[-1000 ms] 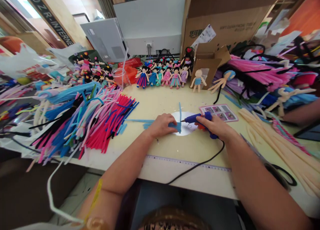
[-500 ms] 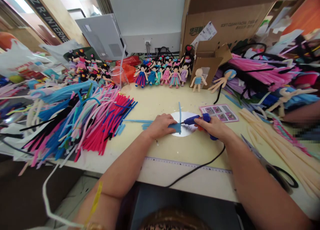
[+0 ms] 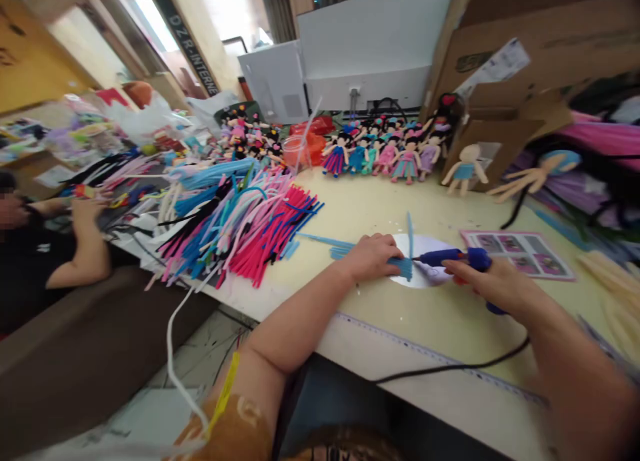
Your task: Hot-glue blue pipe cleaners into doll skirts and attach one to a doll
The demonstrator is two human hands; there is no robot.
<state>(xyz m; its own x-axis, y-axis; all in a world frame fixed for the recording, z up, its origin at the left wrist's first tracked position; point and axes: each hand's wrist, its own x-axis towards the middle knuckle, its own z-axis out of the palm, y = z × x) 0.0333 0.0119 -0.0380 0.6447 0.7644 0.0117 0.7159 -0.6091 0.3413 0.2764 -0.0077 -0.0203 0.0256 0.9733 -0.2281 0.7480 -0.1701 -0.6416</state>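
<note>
My left hand [image 3: 373,257] presses its closed fingers down on a row of light blue pipe cleaners [image 3: 401,268] laid side by side, covering part of them. In my right hand [image 3: 493,281] is a blue glue gun [image 3: 440,255] with an orange trigger. Its nozzle tip is at the right ends of the row, touching or very close; I cannot tell which. One more light blue pipe cleaner [image 3: 410,231] stands out away from me at that corner. Under the work lies a white round sheet [image 3: 430,274].
At left lies a big heap of coloured pipe cleaners [image 3: 250,227]. Small dolls [image 3: 385,155] stand at the back, near a cardboard box [image 3: 500,54]. A picture card [image 3: 520,251] lies right. The gun's black cord [image 3: 450,369] crosses the ruler edge. Another person [image 3: 75,247] sits far left.
The view has swung left, so everything sits further right and the other person has come into sight. My hands, the glue gun and the blue row keep nearly the same arrangement.
</note>
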